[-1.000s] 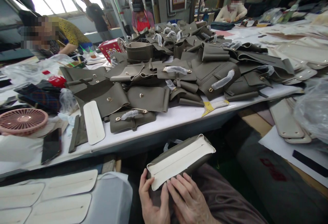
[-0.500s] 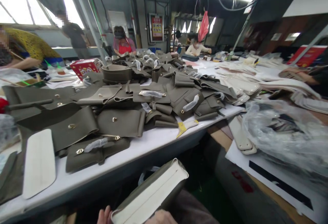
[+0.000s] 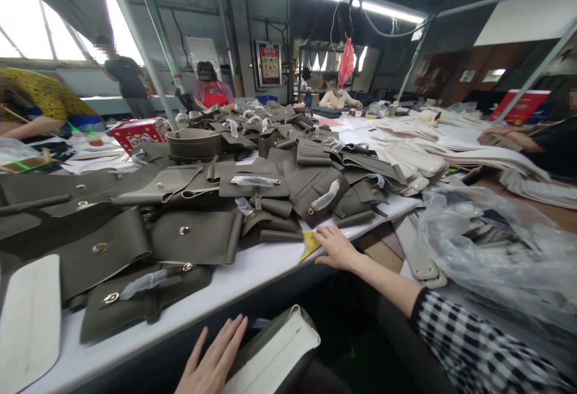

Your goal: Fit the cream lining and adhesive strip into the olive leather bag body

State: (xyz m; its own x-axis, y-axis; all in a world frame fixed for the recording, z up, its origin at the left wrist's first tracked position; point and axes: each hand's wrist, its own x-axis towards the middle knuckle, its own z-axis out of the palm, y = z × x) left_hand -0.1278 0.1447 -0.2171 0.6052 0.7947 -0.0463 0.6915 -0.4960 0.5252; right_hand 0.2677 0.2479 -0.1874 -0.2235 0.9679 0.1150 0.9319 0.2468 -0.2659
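A dark bag piece with a white base panel [image 3: 274, 355] lies low in front of me, below the table edge. Beside its left side is my left hand [image 3: 215, 355], fingers stretched out. My right hand [image 3: 336, 248] reaches to the table edge, its fingers spread over a yellow-marked scrap [image 3: 309, 245]. Left of that, a grey-brown flap piece with a metal stud [image 3: 196, 238] lies on the table, and in front of it a piece with a plastic-wrapped handle [image 3: 144, 284].
Many grey-brown leather pieces cover the white table [image 3: 256, 262]. A long white panel [image 3: 31, 322] is at left. A clear plastic bag [image 3: 496, 256] and pale strips [image 3: 419, 250] are at right. Several people work around the table.
My right hand has left the bag piece and moved up to the table edge, over the scrap. My left hand shows more fully, and the view has shifted.
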